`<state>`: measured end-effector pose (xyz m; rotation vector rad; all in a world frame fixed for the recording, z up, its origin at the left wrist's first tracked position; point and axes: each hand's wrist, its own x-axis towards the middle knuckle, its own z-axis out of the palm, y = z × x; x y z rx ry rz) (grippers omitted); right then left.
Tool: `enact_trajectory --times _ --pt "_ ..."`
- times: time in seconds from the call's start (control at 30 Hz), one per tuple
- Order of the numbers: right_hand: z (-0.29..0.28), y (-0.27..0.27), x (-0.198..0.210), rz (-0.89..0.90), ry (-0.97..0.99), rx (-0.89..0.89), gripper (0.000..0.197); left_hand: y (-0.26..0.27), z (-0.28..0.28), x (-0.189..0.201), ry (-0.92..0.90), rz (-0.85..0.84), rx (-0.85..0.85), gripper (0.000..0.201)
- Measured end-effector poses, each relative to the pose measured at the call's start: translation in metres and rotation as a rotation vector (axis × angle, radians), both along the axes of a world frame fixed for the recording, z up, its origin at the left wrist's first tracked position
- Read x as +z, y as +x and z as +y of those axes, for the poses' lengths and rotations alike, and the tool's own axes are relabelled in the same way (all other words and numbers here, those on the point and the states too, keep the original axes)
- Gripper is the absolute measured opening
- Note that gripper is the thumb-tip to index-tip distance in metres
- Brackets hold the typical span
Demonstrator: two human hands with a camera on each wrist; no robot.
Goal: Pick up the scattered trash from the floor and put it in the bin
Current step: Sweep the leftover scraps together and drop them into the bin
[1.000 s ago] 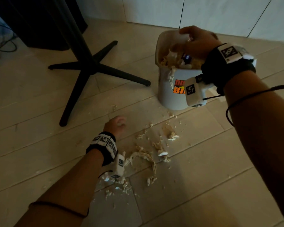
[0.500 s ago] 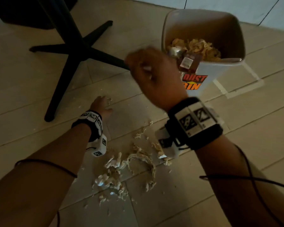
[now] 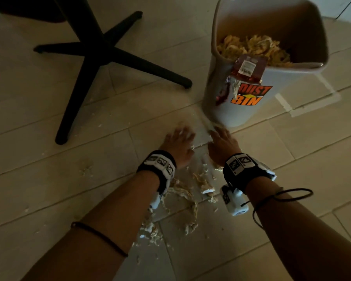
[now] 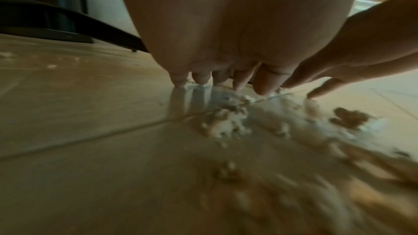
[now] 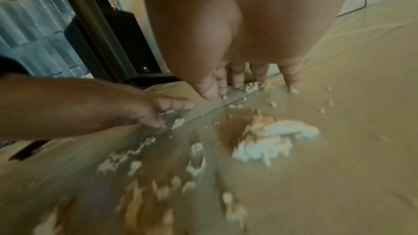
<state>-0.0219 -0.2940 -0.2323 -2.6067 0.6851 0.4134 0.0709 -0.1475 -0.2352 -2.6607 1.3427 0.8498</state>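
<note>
Pale shredded trash [image 3: 187,196] lies scattered over the floor tiles between my forearms, seen close in the wrist views as white clumps [image 4: 226,124] [image 5: 271,137]. The white bin [image 3: 249,106] marked DUST BIN stands just beyond my hands, part full of shreds, with a dark wrapper [image 3: 247,67] hanging over its front rim. My left hand [image 3: 179,141] and right hand [image 3: 222,141] are side by side on the floor in front of the bin. Both have fingers extended with fingertips [image 4: 199,81] [image 5: 237,83] touching the floor among small scraps. Neither holds anything.
A black star-shaped table base [image 3: 97,51] with its post stands on the floor to the left of the bin. A black speaker box [image 5: 108,42] sits by a glass wall in the right wrist view. White tape marks [image 3: 312,98] lie right of the bin.
My right hand came down from the bin's rim to the floor beside the left hand. The left hand shifted right and forward toward the bin. The wrapper now hangs on the rim.
</note>
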Motion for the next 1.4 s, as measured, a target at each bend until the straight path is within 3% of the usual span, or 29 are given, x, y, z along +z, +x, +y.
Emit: enact_trajectory --times 0.17,0.43,0.63,0.77,0.87,0.93,1.0,1.07,1.17,1.4 --pt "0.025 -0.026 -0.004 -0.106 -0.028 -0.038 0.063 -0.034 0.013 -0.004 -0.029 -0.028 -0.097 0.063" --pt "0.088 -0.069 -0.002 -0.167 0.044 -0.079 0.052 -0.077 0.058 0.002 -0.098 -0.015 -0.073 0.057" --pt "0.109 -0.079 0.023 -0.128 0.143 -0.102 0.033 -0.097 0.111 0.026 -0.315 0.094 0.141 0.04" --pt "0.1 -0.08 0.031 -0.115 0.102 -0.288 0.037 -0.07 0.156 0.035 -0.559 -0.077 0.473 0.03" --pt "0.096 -0.081 0.031 0.04 0.106 -0.358 0.04 -0.032 0.2 0.027 -0.402 -0.2 0.719 0.038" --pt "0.1 -0.081 0.03 0.104 0.103 -0.357 0.038 -0.008 0.227 0.017 -0.158 -0.168 0.784 0.05" --pt "0.107 -0.079 0.029 0.142 0.102 -0.352 0.034 0.006 0.243 0.008 -0.026 -0.051 0.865 0.059" --pt "0.119 -0.077 0.027 0.173 0.115 -0.321 0.033 0.006 0.245 0.002 0.02 0.049 0.869 0.061" --pt "0.138 -0.073 0.025 0.178 0.154 -0.268 0.032 -0.022 0.222 0.001 0.021 0.027 0.783 0.058" --pt "0.166 -0.061 0.014 0.169 0.241 -0.174 0.033 -0.112 0.143 0.004 -0.274 0.067 0.664 0.05"
